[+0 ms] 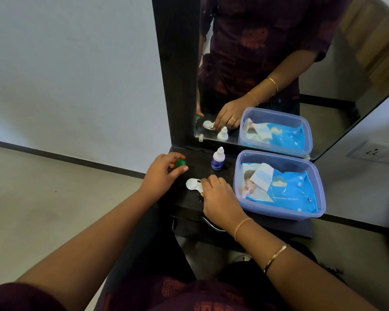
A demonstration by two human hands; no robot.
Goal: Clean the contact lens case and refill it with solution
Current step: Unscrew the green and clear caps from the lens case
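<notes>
Head view is showing the left hand (160,173) pinching a green cap (180,163) between thumb and forefinger. The right hand (219,199) is holding the white lens case (193,184) with curled fingers (211,179); it is lying on the dark shelf (200,170), near the upright solution bottle (218,159).

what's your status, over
Left grip pinches round green plastic cap. Right grip holds white plastic lens case on dark shelf. White dropper bottle stands clear behind.

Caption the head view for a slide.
Left hand pinches a green cap while right hand holds the white lens case on the dark shelf.
</notes>
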